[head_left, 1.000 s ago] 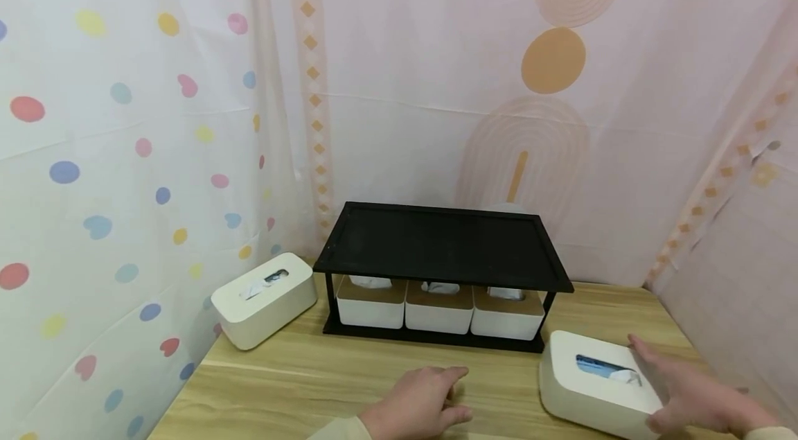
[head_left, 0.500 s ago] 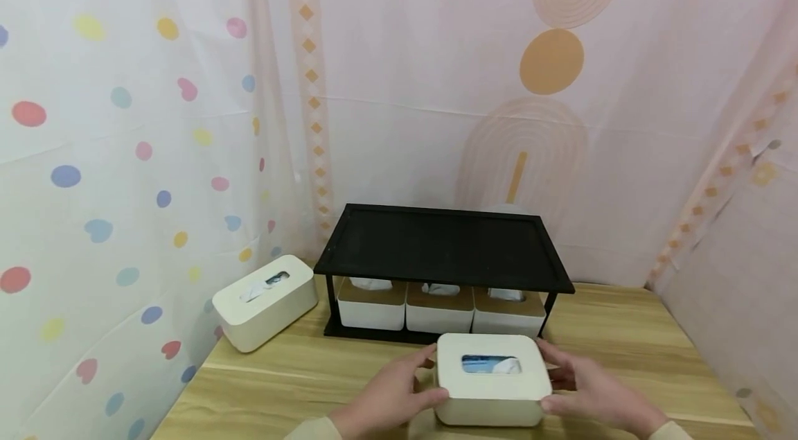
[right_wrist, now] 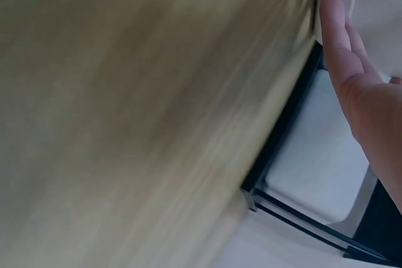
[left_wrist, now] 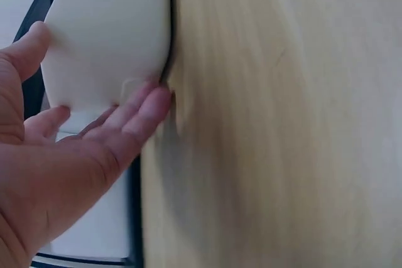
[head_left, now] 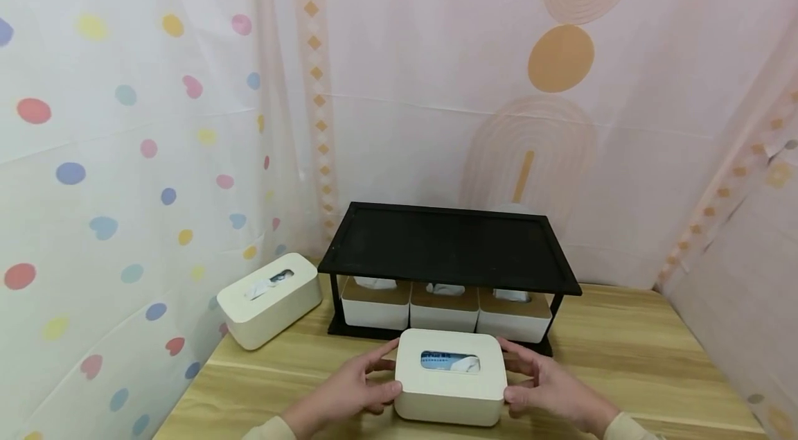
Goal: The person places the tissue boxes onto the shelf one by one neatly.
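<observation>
A cream tissue box [head_left: 450, 407] with a slot in its lid stands level in front of the black shelf [head_left: 449, 246]; blue packaging and white tissue show through the slot. At its left end my left hand [head_left: 352, 388] grips it, thumb at the front corner and fingers along the side. My right hand [head_left: 551, 388] holds the opposite end in the same way. Fingertips press the box's end wall [left_wrist: 110, 36] in the left wrist view. In the right wrist view the fingers [right_wrist: 342, 48] lie along the other end. Whether the box touches the table, I cannot tell.
Under the shelf top stand three white tissue boxes [head_left: 377, 313] with brown lids, side by side. Another cream tissue box [head_left: 271, 301] sits angled at the left, close to the dotted curtain [head_left: 137, 218]. The wooden table [head_left: 636, 357] extends to the right.
The cream tissue box has come from the right side to the front of the shelf and turned parallel to it. My left hand has joined the right in holding it.
</observation>
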Demonstrator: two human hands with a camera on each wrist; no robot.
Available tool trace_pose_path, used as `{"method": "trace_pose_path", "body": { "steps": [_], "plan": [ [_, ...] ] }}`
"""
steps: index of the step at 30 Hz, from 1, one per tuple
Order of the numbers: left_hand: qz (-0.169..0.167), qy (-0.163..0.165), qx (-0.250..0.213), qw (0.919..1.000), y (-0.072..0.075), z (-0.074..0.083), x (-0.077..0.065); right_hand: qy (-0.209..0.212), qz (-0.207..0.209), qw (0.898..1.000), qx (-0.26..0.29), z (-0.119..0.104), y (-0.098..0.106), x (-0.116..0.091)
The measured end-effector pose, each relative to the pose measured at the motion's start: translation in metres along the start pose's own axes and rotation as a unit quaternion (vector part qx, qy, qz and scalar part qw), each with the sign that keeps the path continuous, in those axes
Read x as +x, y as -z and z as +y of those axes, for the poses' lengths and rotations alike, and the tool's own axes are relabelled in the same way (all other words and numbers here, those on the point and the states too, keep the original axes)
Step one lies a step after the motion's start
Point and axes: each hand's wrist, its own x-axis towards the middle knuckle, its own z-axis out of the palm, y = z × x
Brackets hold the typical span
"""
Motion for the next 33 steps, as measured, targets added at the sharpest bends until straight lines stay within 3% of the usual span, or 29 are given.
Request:
{"method": "trace_pose_path", "body": {
  "steps": [5, 18, 28, 33],
  "plan": [
    [-0.004, 0.023, -0.051, 0.9984, -0.002, -0.001, 0.0, 0.012, -0.009, 1.0, 0.019, 0.006, -0.002, 0.0],
    [0.024, 0.035, -0.065, 0.9969, -0.008, -0.005, -0.002, 0.004, 0.026, 0.999, 0.038, 0.012, -0.008, -0.002],
    [0.047, 0.007, -0.044, 0.9979, -0.011, -0.009, -0.005, 0.025, 0.036, 0.999, 0.027, 0.013, -0.012, -0.003],
    [0.069, -0.017, -0.036, 0.9968, -0.011, -0.002, -0.007, 0.039, 0.054, 0.998, -0.001, 0.004, -0.016, -0.002]
  ]
}}
